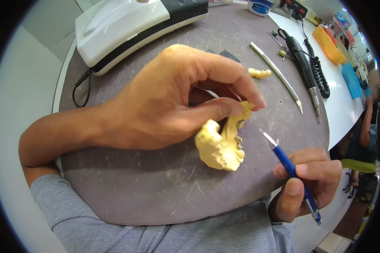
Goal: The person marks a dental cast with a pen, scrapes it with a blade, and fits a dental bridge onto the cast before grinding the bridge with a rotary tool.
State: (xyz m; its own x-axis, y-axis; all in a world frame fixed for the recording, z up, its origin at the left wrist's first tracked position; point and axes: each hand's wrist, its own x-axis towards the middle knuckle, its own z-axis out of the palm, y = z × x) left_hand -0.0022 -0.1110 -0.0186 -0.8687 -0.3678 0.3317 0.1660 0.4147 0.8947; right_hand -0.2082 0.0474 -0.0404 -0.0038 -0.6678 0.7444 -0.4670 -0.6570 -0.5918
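My left hand (177, 95) pinches one end of a yellow plaster dental model (221, 156) between thumb and fingertips, above the worktop. The cast is curved, and a few metallic-looking teeth show along its right side. In my right hand (310, 179) is a blue mechanical pencil (288, 165), gripped between thumb and fingers. Its pale metal tip points up and left toward the model, with a gap between them. Beyond my left fingertips, a short row of yellowish tooth crowns (259, 73) lies on the worktop.
A scratched grey-brown worktop (156, 185) lies beneath. A white and black machine (131, 33) stands at upper left. At right are a knife with a pale handle (278, 74), a black handpiece (302, 63) with coiled cord, an orange basket (327, 44) and a blue basket (351, 80). Another person (367, 122) is at far right.
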